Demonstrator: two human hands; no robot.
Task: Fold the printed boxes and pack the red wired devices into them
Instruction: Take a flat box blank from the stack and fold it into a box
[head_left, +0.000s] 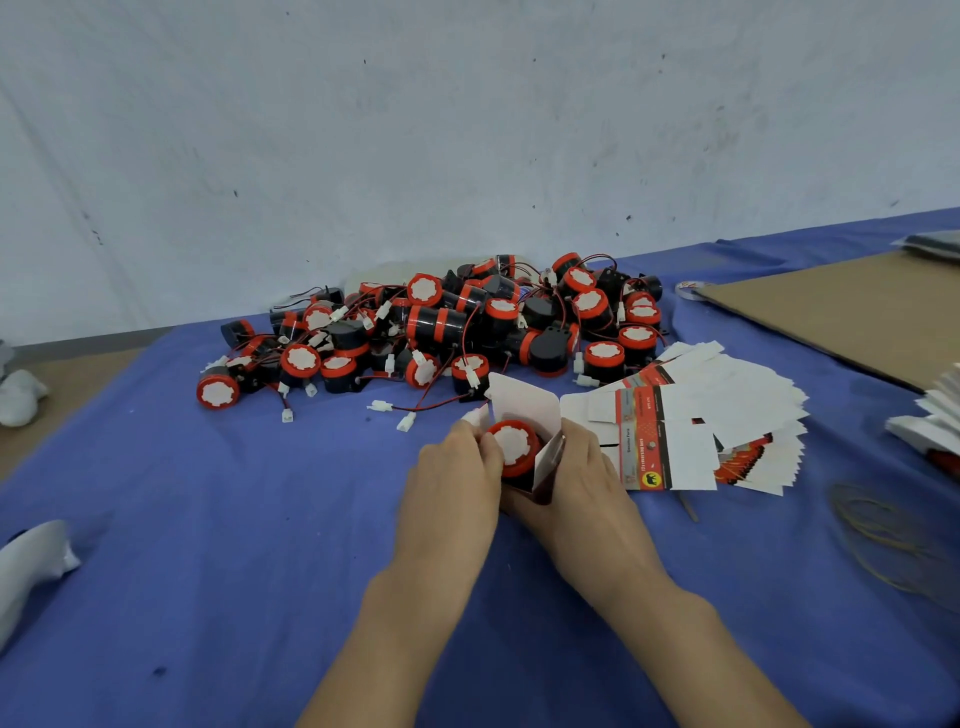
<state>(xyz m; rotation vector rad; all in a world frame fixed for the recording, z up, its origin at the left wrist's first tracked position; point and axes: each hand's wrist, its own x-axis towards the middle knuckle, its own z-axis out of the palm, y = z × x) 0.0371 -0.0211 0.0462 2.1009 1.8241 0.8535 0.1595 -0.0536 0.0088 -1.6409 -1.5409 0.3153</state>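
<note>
Seen from above, two bare hands meet at the middle of a table (218, 519) covered in blue cloth. The right hand (582, 478) curls round a small printed box (548, 460), its grip closed on the box's side, with the box's white top flap (524, 402) standing open behind. The left hand (452, 467) has its grip closed on a red wired device (514, 446), fingers and thumb curled at its rim. The device sits partly inside the box mouth, its red ring and white face pointing up. Just beyond the hands lies a large heap of red and black devices (441, 322) with red wires and white plugs. To the right of the hands, a fanned stack of flat boxes (727, 405) rests on the cloth. Farther right lie a brown cardboard sheet (857, 312) and some loose rubber bands (883, 535).
</note>
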